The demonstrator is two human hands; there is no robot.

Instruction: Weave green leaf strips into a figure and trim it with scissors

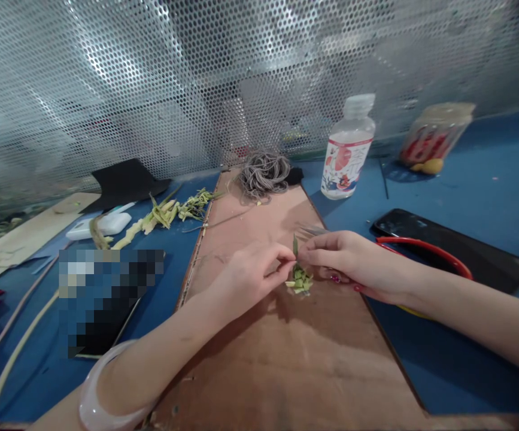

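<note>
A small woven piece of green leaf strips (302, 280) is between my two hands above the wooden board (286, 353). A short pointed strip end stands up from it. My left hand (252, 272) is closed, thumb and forefinger pinched on the strip at the left side. From the right, my right hand (342, 257) is also closed, its fingertips pinching at the same strip. Thin pointed metal tips (310, 230) show just beyond the right fingers; whether that hand holds them I cannot tell. Behind the right wrist is a red curved handle (430, 244).
Grey cord (266, 173) lies coiled at the board's far end. A labelled bottle (348, 152) and a jar (439, 134) stand behind on the blue table. A black phone (488, 254) lies right; plant scraps (164, 212) and a white case (100, 225) lie left. Perforated metal (173, 78) closes the back.
</note>
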